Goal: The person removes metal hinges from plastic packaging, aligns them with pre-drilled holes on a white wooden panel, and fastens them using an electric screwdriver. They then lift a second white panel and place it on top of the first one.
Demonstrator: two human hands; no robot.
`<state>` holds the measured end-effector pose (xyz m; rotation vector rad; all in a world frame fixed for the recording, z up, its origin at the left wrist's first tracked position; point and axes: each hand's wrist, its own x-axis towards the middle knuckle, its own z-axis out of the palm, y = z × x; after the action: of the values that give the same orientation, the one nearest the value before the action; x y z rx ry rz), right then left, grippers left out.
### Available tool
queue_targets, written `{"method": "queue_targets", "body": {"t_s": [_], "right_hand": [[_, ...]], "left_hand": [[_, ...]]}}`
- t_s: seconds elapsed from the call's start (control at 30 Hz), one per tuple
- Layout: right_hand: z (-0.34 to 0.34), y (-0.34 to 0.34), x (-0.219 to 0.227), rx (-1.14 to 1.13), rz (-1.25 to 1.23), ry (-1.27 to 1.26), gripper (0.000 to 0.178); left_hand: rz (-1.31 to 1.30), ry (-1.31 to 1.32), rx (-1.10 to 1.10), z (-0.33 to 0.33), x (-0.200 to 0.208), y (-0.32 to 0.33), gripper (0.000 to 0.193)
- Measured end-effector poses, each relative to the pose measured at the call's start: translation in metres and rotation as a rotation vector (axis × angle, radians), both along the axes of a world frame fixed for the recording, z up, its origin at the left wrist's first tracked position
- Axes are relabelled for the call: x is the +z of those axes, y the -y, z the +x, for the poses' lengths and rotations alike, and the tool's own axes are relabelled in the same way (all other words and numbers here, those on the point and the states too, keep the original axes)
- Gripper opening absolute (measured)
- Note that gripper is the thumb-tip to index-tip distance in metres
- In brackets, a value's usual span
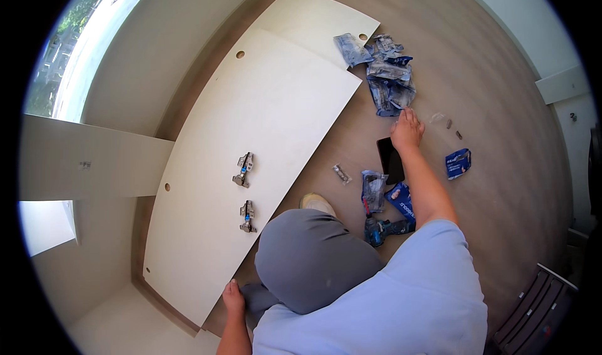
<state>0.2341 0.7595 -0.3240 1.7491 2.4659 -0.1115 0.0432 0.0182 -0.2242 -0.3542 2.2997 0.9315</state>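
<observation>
A large white panel point(251, 117) with round holes lies at the left, overlapping another white panel point(313, 20). Two metal cabinet hinges point(243, 169) rest on its surface, one nearer me than the other. At its near edge, my left hand point(234, 297) is closed, fingers curled on that edge. My right hand point(407, 130) stretches forward to a pile of bluish plastic packets point(390, 76); its fingertips meet the pile's near end, with the thumb apart from the fingers. A black phone point(390, 161) lies just below the right hand, partly behind the wrist.
Nearer me on the brown floor are a cordless driver point(378, 228), a bluish packet point(374, 191) and a blue packet point(401, 201). A small clear packet point(342, 174) lies left of them. Right of my arm are another blue packet point(458, 164) and small dark pieces point(458, 134).
</observation>
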Motion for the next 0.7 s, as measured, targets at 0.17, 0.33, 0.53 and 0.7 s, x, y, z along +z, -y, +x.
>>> {"method": "queue_targets", "body": {"t_s": [0.17,0.33,0.53,0.7], "right_hand": [[0.031,-0.036,0.048,0.154,0.216,-0.481,0.035],[0.031,-0.039,0.091,0.065,0.107,-0.759,0.018],[-0.048,0.031,0.181,0.251,-0.457,-1.251,0.020],[-0.147,0.120,0.287,0.595,-0.906,-1.411,0.020]], "left_hand": [[0.224,0.237,0.169,-0.015,0.013,-0.087,0.041],[0.416,0.316,0.178,-0.014,0.026,-0.141,0.037],[0.631,0.399,0.301,0.004,0.070,-0.165,0.022],[0.899,0.320,0.283,-0.033,0.147,-0.189,0.014]]}}
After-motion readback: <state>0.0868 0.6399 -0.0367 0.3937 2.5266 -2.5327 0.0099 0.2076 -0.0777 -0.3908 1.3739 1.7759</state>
